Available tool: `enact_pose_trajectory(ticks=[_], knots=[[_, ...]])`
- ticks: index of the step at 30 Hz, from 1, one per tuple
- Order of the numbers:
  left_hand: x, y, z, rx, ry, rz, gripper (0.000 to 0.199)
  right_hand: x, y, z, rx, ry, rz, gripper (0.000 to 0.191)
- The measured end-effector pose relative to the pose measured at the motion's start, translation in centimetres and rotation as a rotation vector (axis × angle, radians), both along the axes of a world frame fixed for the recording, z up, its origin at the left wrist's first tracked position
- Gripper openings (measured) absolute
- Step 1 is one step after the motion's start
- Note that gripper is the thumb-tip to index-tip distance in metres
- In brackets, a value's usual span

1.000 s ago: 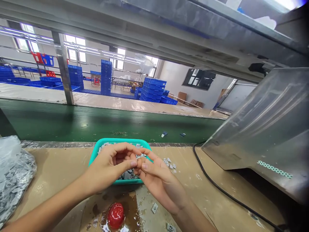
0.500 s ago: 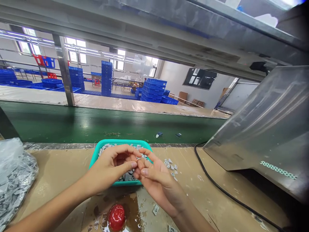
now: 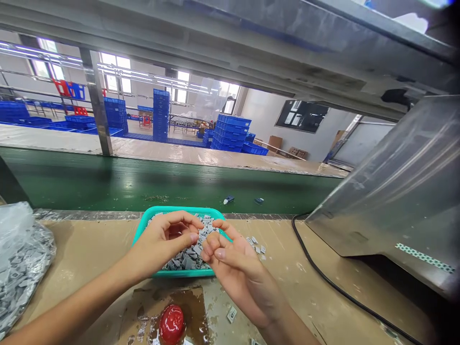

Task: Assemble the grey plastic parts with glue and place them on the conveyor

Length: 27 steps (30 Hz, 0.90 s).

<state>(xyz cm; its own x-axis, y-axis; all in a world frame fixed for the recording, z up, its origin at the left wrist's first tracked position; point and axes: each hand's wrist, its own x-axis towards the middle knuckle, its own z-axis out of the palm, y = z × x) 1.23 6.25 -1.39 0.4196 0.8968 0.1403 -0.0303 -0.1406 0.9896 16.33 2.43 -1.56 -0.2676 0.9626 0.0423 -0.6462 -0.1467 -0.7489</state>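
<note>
- left hand (image 3: 163,242): fingers (image 3: 179,219) curled, thumb narrowly apart from them, cupped over the tray; any piece inside hidden, cannot tell if holding
- right hand (image 3: 233,273): fingers (image 3: 212,254) bunched narrow, tips just beside the left thumb; grip cannot be told
- both forearms come in low, left from 7 o'clock, right from 5 o'clock, palms facing each other
- teal tray (image 3: 176,210): at 12 o'clock, just under the hands, long axis side to side
- small grey parts (image 3: 187,261): heaped in the tray, lying every way; a few loose at 2 o'clock
- red rounded object (image 3: 171,324): 6 o'clock, in brown liquid
- clear bag of grey parts (image 3: 21,268): 9 o'clock
- green conveyor belt (image 3: 108,177): beyond the tray
- blue crates (image 3: 230,134): stacked far off
</note>
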Motion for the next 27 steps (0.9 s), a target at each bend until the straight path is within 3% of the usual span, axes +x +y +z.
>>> enact_pose_trajectory(ticks=[6, 21, 24, 27], knots=[[0.2, -0.2, -0.4, -0.014, -0.014, -0.083, 0.015, -0.1, -0.1, 0.0, 0.010, 0.020, 0.028, 0.030], [-0.2, -0.1, -0.9, 0.079, 0.134, -0.060, 0.017, 0.0, -0.4, 0.4, 0.034, 0.020, 0.009, 0.031], [-1.0, 1.1, -0.6, 0.151, 0.228, 0.015, 0.019, 0.7, 0.3, 0.5, 0.049, -0.016, -0.057, 0.032], [-0.6, 4.2, -0.2, 0.208, 0.384, 0.091, 0.023, 2.1, 0.9, 1.2, 0.036, -0.008, -0.139, 0.034]])
